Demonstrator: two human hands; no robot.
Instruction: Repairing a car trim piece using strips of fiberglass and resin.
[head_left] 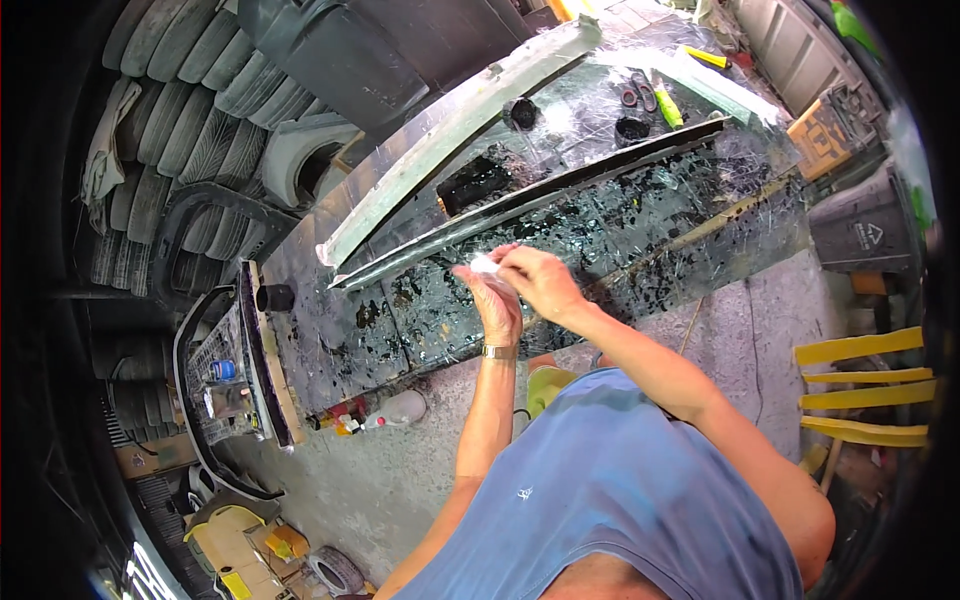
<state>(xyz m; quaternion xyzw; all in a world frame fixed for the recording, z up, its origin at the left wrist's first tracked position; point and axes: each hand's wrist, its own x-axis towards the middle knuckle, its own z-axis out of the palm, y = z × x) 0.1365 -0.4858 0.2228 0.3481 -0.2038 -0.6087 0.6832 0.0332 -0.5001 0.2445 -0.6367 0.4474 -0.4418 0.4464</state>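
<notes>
My left hand (494, 303) is raised over the near side of the worktable, palm turned up and fingers curled around a small bright white wad (485, 265). Bearing on the same wad from the right is my right hand (545, 280), its fingers bent and pressed together. Whether the wad is paper, cloth or film is too small to tell. Just beyond the hands lies a long narrow dark strip with a pale edge (540, 192). Farther back, a wider pale green-grey curved strip (440, 140) runs along the table.
The worktable (440, 320) is spattered black. On it are a black block (474, 186), two dark cups (521, 114) (632, 130), scissors (639, 94), and a green-handled tool (667, 104). Stacked tyres (190, 120) stand left, yellow slats (865, 390) right, a plastic bottle (398, 409) below the table.
</notes>
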